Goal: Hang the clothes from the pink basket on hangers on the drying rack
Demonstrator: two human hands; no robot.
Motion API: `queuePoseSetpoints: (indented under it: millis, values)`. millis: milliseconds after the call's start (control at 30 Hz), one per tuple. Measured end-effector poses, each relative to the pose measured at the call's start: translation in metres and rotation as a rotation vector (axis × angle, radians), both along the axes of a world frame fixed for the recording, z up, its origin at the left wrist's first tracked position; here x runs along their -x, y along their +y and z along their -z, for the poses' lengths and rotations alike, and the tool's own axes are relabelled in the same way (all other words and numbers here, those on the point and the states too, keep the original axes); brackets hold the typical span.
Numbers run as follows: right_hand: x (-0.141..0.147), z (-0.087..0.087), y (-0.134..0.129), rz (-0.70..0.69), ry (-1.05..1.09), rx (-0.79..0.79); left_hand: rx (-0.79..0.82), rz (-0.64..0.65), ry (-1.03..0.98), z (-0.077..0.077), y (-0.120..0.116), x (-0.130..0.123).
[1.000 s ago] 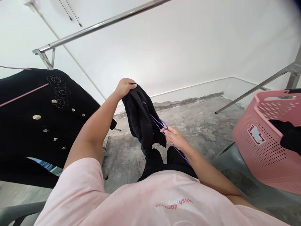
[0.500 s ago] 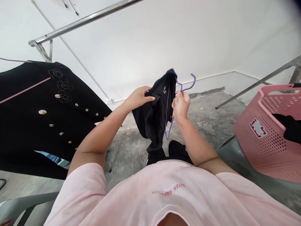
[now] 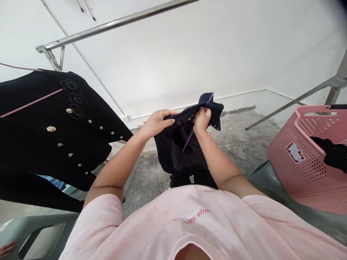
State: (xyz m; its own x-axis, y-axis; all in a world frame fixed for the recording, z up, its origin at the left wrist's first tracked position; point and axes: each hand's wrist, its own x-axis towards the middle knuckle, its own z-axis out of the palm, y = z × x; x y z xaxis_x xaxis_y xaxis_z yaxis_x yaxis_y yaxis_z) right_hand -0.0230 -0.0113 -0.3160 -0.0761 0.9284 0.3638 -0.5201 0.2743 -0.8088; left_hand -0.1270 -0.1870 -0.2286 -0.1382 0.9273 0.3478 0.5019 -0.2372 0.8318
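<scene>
A black garment point(image 3: 168, 153) hangs in front of me between my two hands. My left hand point(image 3: 158, 124) pinches its upper left edge between thumb and fingers. My right hand point(image 3: 202, 120) is closed around a purple hanger point(image 3: 188, 140), which is turned nearly edge-on. The hanger's lower end shows against the dark cloth, and its top sticks out above my fist. Part of the cloth, with a collar-like flap, lies behind and right of my right hand.
Left, a black button-front garment point(image 3: 35, 151) hangs on a pink hanger point(image 3: 32, 103). A metal rail point(image 3: 116, 23) crosses above. Right, a pink basket point(image 3: 303, 180) holding dark cloth stands on a grey stool point(image 3: 264, 177). Another person's fingers point(image 3: 8, 249) rest by a grey plastic seat point(image 3: 43, 234).
My right hand has turned the purple hanger edge-on and moved slightly left and down with it. The garment has spread wider, its upper part now reaching past my right hand.
</scene>
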Motion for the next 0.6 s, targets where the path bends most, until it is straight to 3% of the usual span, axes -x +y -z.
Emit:
queuePoseSetpoints:
  millis: [100,200,300,333,400,533,600]
  values:
    - [0.002,-0.009,0.004,0.172,0.17,0.067,0.055,0.063,-0.226,0.022,0.003,-0.012]
    - [0.004,-0.013,0.003,0.293,0.251,-0.025,0.065,0.115,-0.572,0.054,-0.001,-0.051]
    - [-0.002,-0.014,0.007,0.389,0.278,-0.137,0.157,0.195,-0.676,0.092,-0.01,-0.088]
    - [-0.006,-0.014,0.009,0.398,0.274,-0.171,0.167,0.209,-0.638,0.103,-0.014,-0.094]
    - [-0.016,-0.015,0.013,0.357,0.244,-0.217,0.075,0.118,-0.448,0.119,-0.019,-0.093]
    - [-0.04,-0.02,0.018,0.22,0.282,-0.187,-0.205,-0.342,0.013,0.132,-0.02,-0.058]
    - [-0.053,-0.025,0.019,0.181,0.329,-0.184,-0.181,-0.419,0.034,0.137,-0.014,-0.039]
